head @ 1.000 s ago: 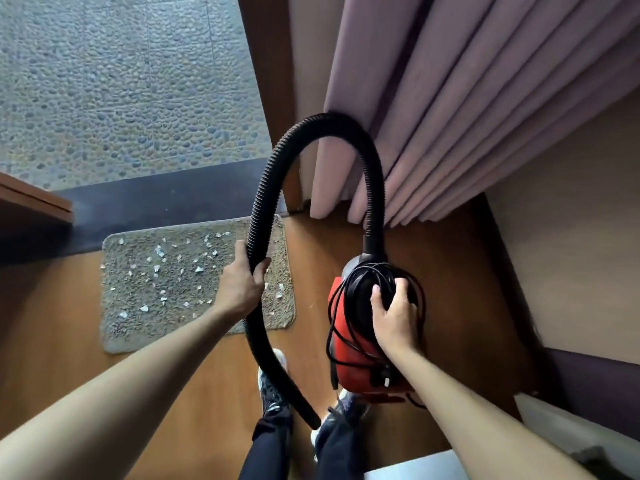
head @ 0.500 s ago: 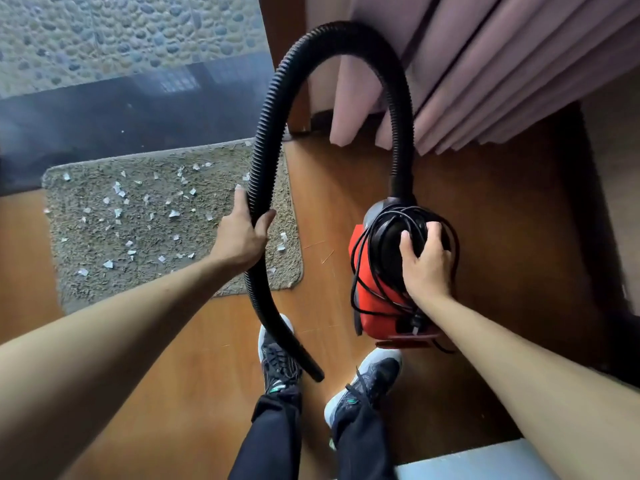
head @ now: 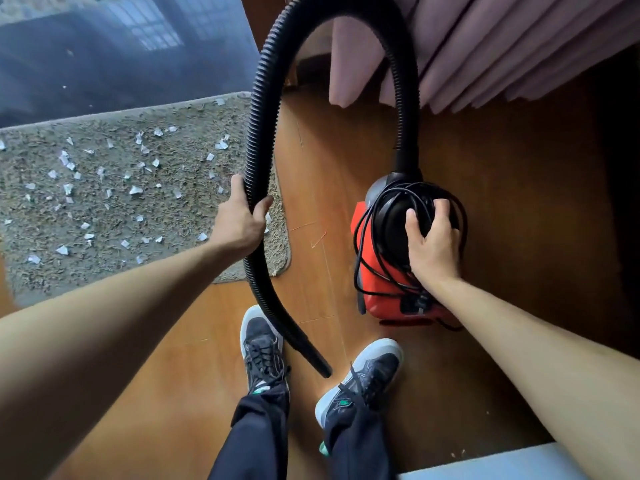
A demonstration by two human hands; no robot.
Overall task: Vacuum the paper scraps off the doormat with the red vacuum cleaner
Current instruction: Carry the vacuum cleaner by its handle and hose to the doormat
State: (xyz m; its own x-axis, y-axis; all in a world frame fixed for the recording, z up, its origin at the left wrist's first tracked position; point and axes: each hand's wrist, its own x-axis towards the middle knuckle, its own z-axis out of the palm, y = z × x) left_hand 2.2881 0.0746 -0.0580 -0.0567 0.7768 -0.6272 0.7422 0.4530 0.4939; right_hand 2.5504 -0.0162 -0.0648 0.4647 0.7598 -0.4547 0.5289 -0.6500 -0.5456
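Head view, looking straight down.

Left of the frame: a shaggy grey-beige doormat (head: 104,265) flat on the wooden floor (head: 519,209), with small white paper scraps (head: 135,190) strewn over most of its pile. Along the upper left, just past the mat's far edge, a dark glossy threshold strip (head: 104,64). Upper right: a pink curtain (head: 502,46) in folds, hem close to the floor. Lower right corner: the edge of a pale flat surface (head: 485,462).

Right of centre, off the mat with bare floor between: the red vacuum cleaner (head: 384,299), a black cord (head: 419,199) looped loosely round its body. Cannot tell whether standing on the floor or lifted.

Clamps the right hand (head: 433,244) over the cleaner's black top, fingers curled across strands of the cord.

From that top, a black ribbed hose (head: 264,98) arching up past the upper edge of the frame and down in front of the mat's right edge.

Grips the hose with the left hand (head: 239,220), thumb on one side, fingers wrapped round the other, above the mat's right border.

Below the grip, the hose curving to its open tube end (head: 318,365), off the mat, between the left shoe (head: 259,341) and the right shoe (head: 367,372).

Shoes dark with pale soles; green marks on them, too small to read. Dark trousers (head: 256,438) above them.

Left forearm hiding the mat's near edge.
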